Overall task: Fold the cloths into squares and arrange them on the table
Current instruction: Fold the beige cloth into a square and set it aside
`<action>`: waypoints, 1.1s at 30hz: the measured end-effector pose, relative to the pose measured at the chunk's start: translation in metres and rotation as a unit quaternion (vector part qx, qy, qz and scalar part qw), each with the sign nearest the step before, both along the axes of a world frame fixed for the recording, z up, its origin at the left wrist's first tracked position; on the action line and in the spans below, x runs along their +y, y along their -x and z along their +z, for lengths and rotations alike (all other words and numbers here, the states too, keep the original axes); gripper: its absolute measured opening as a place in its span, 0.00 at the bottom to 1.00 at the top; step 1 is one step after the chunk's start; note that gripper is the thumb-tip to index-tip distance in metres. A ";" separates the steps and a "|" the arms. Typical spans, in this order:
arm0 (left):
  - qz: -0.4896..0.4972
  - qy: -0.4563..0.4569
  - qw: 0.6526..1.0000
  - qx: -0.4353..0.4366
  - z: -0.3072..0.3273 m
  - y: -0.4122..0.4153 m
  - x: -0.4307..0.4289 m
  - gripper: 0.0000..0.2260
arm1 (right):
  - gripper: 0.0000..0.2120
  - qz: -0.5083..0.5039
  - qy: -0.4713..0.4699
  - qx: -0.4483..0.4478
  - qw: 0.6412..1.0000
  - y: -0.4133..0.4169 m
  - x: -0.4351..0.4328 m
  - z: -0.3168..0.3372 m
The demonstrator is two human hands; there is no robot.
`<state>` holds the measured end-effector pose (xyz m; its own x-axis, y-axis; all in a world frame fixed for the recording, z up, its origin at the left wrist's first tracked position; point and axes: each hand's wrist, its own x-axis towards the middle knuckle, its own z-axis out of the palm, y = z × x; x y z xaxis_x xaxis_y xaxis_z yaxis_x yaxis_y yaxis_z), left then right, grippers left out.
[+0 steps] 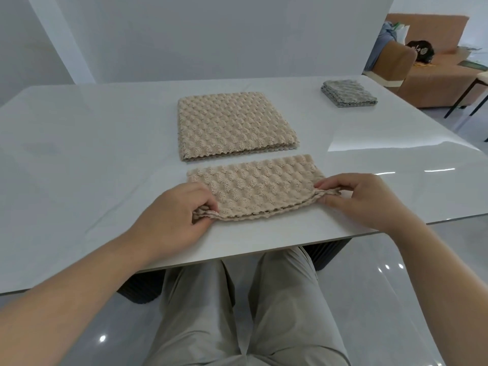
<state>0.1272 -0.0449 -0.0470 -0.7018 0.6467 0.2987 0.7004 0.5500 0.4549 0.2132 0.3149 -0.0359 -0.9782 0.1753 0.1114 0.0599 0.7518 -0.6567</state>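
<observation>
Both hands are pinching the near corners of a folded beige cloth point(260, 190) on the white counter point(79, 154).

The left hand point(174, 215) is gripping the cloth's 8 o'clock corner, its fingers point(204, 200) curling over the layered edge. The right hand point(361, 199) is holding the 4 o'clock corner, thumb and fingers point(330, 183) closing narrowly on the fabric. The cloth is lying near the counter's front edge. A folded beige square point(232, 122) is sitting just beyond it at 12 o'clock, and a folded grey cloth point(348, 93) is resting well apart at 2 o'clock.
</observation>
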 end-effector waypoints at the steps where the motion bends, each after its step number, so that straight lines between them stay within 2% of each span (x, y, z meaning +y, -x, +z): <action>1: -0.004 0.014 1.000 0.012 -0.001 0.000 0.000 0.07 | 0.09 0.000 -0.026 0.007 1.000 -0.001 -0.002 0.000; 4: 0.001 0.061 0.997 0.048 0.000 0.001 0.001 0.05 | 0.11 0.011 -0.075 0.028 0.997 -0.005 -0.004 -0.003; 8: -0.004 0.131 0.988 0.087 0.007 -0.001 0.002 0.04 | 0.11 0.022 -0.083 0.033 0.996 -0.009 -0.002 -0.008; 12: 0.004 0.179 0.982 0.057 0.021 0.001 0.006 0.17 | 0.06 0.030 -0.086 0.022 0.996 -0.011 -0.005 -0.005; 14: 0.016 0.163 0.986 0.030 0.029 0.001 0.013 0.20 | 0.09 0.029 -0.095 0.029 0.995 -0.007 -0.009 -0.002; 17: 0.053 0.092 0.994 0.034 0.036 0.000 0.040 0.16 | 0.16 -0.006 -0.162 0.103 0.981 0.012 -0.023 0.003; 20: 0.094 0.081 0.992 0.015 0.028 0.008 0.078 0.19 | 0.14 0.001 -0.162 0.161 0.973 0.042 -0.059 0.013; 22: 0.116 0.116 0.986 -0.014 0.014 0.016 0.100 0.22 | 0.17 0.029 -0.141 0.120 0.982 0.060 -0.086 0.015; 25: 0.132 0.160 0.977 -0.055 -0.006 0.022 0.116 0.25 | 0.21 0.076 -0.159 0.034 0.984 0.079 -0.105 -0.002; 27: 0.134 0.193 0.971 -0.037 -0.015 0.020 0.117 0.25 | 0.22 0.092 -0.191 -0.014 0.977 0.083 -0.106 -0.019; 33: 0.124 0.204 0.971 -0.019 -0.024 0.024 0.106 0.27 | 0.26 0.103 -0.213 -0.048 0.970 0.083 -0.097 -0.030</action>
